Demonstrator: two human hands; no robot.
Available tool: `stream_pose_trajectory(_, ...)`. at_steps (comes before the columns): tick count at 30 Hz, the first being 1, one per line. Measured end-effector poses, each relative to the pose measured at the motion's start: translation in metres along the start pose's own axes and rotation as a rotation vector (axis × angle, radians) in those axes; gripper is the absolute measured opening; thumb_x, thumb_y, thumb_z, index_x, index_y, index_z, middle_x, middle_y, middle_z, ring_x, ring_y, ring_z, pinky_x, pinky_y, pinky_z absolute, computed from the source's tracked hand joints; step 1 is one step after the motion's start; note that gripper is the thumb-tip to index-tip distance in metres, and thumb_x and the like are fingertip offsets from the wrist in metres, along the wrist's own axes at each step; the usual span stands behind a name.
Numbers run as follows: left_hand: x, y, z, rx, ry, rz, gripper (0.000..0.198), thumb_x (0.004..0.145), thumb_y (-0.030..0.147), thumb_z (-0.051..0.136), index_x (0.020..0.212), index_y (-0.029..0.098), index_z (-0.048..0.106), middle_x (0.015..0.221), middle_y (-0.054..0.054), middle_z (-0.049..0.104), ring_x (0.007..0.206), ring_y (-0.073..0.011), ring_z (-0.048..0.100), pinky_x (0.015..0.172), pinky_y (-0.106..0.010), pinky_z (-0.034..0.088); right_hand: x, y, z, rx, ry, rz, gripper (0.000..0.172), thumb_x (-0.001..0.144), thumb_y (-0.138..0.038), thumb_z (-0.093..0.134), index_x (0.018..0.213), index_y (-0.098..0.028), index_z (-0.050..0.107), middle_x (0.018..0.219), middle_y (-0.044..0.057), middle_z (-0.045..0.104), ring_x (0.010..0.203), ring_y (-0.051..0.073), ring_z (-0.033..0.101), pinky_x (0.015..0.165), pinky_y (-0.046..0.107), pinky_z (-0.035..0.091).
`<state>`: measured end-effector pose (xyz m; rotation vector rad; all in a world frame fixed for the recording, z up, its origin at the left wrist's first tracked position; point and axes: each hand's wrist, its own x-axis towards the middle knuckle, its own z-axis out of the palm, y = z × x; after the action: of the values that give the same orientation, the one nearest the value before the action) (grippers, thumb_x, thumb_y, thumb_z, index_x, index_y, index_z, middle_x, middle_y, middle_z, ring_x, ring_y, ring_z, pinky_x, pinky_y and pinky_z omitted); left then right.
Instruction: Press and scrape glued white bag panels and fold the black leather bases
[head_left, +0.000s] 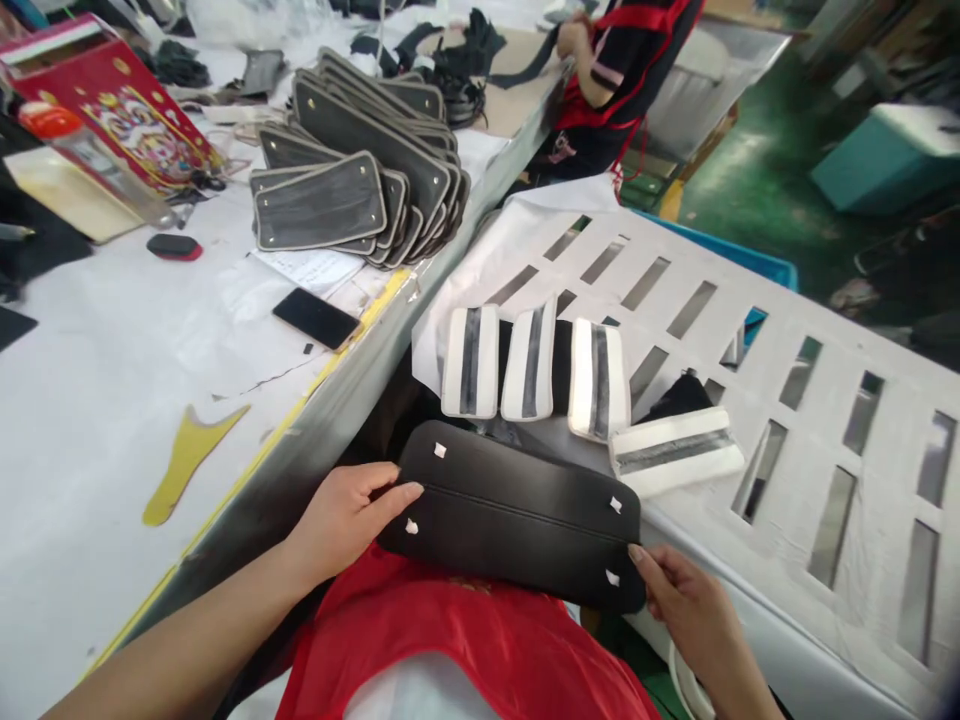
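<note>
A long black panel (517,510) with rounded corners, a seam along its middle and a small white piece near each corner lies across the lap. My left hand (349,520) pinches its left end between thumb and fingers. At the right end, my right hand (675,590) grips the edge, thumb on top. Just beyond the panel are white padded pieces with dark stripes: one (470,362), a second (529,362), a third (599,380) and a tilted one (677,452).
A white slotted rack (810,460) stands on the right. On the left table (90,400) are a pile of grey panels (322,205), a phone (316,319), a yellow template (191,460) and a red box (142,120). Another person's arm (592,75) is at the top.
</note>
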<state>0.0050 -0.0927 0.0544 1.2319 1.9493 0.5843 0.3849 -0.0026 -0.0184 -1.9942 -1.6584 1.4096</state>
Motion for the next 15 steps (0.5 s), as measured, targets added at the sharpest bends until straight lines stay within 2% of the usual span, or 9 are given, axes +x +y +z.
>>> stream_pose_trajectory(4,0.012,-0.013,0.005,-0.081,-0.065,-0.043,0.045,0.083,0.051,0.046,0.055,0.016,0.043,0.053,0.005,0.036,0.052,-0.0089,0.036,0.049,-0.022,0.026,-0.003,-0.007,0.001,-0.032,0.026,0.013,0.045,0.074,-0.063,0.052,0.065,-0.019,0.055,0.045,-0.001,0.045,0.043,0.013,0.041,0.042,0.025,0.032)
stream_pose_trajectory(7,0.017,-0.025,0.01,-0.102,-0.115,-0.087,0.046,0.083,0.054,0.046,0.057,0.017,0.043,0.053,0.005,0.038,0.051,-0.0091,0.037,0.048,-0.022,0.026,-0.007,-0.013,0.001,-0.056,0.042,0.008,0.044,0.074,-0.061,0.052,0.063,-0.019,0.055,0.045,-0.002,0.045,0.042,0.013,0.04,0.041,0.025,0.031)
stream_pose_trajectory(10,0.012,-0.02,0.005,-0.085,-0.078,-0.064,0.046,0.083,0.054,0.046,0.055,0.017,0.043,0.052,0.005,0.038,0.05,-0.0091,0.037,0.048,-0.022,0.027,-0.009,-0.018,0.002,-0.054,0.056,0.005,0.044,0.075,-0.06,0.051,0.063,-0.018,0.054,0.045,-0.002,0.045,0.043,0.012,0.04,0.042,0.025,0.031)
stream_pose_trajectory(11,0.008,-0.012,0.002,-0.088,-0.064,-0.023,0.046,0.084,0.052,0.045,0.055,0.017,0.043,0.052,0.005,0.039,0.05,-0.0092,0.038,0.048,-0.022,0.028,-0.01,-0.02,0.003,-0.054,0.058,0.005,0.043,0.076,-0.06,0.052,0.064,-0.018,0.054,0.046,-0.002,0.045,0.044,0.012,0.04,0.043,0.025,0.032)
stream_pose_trajectory(13,0.001,0.015,-0.007,-0.114,-0.088,0.157,0.042,0.087,0.047,0.044,0.057,0.017,0.047,0.053,0.003,0.045,0.052,-0.0099,0.042,0.05,-0.021,0.033,-0.01,-0.023,0.005,-0.049,0.065,0.002,0.043,0.076,-0.059,0.052,0.064,-0.018,0.054,0.045,-0.002,0.045,0.043,0.012,0.04,0.042,0.024,0.031)
stream_pose_trajectory(15,-0.004,0.052,-0.012,-0.165,-0.205,0.464,0.038,0.088,0.04,0.044,0.06,0.018,0.053,0.056,0.0,0.052,0.054,-0.0105,0.048,0.055,-0.021,0.038,-0.01,-0.026,0.006,-0.021,0.079,-0.009,0.045,0.074,-0.061,0.053,0.063,-0.018,0.053,0.044,-0.003,0.043,0.042,0.011,0.038,0.041,0.024,0.03)
